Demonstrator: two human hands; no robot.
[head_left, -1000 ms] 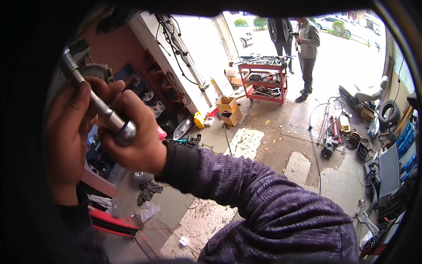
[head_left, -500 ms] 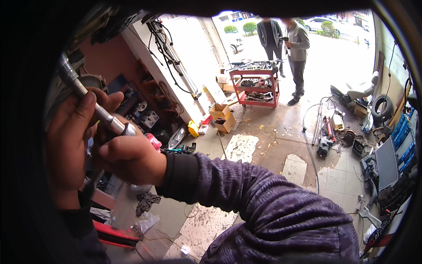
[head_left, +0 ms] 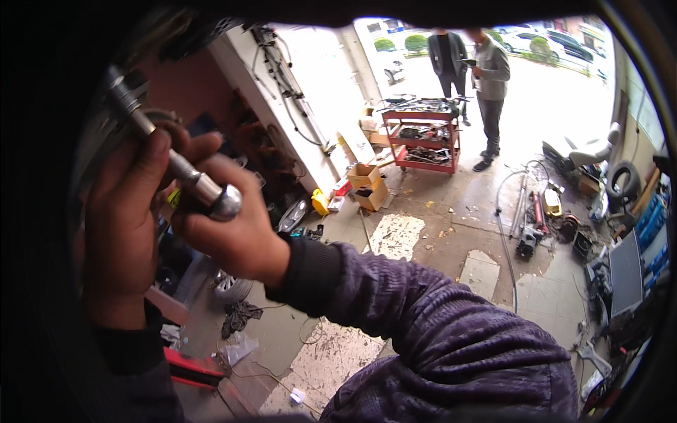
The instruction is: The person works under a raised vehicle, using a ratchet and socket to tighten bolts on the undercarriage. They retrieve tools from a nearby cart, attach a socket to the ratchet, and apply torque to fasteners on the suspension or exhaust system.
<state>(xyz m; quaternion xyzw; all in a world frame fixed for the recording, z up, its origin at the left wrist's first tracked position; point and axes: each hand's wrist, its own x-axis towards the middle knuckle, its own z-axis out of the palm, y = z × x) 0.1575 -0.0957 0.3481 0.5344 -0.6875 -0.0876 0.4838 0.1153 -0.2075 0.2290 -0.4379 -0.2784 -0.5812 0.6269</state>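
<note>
My left hand (head_left: 125,222) pinches the socket wrench (head_left: 183,168), and just beside that, my right hand (head_left: 243,236) clasps its rounded end (head_left: 227,203).

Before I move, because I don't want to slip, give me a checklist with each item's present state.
1. Right hand wrapped around the metal tool near its rounded end: ok.
2. Left hand on the metal tool's shaft: ok.
3. Far end seated on something: cannot tell, dark and blurred.
4. Right cuff clear of the metal tool: ok.
5. Two people away from your hands: ok, standing by the red cart.
6. Floor free of loose things: not ok, dark cloth there.
</note>
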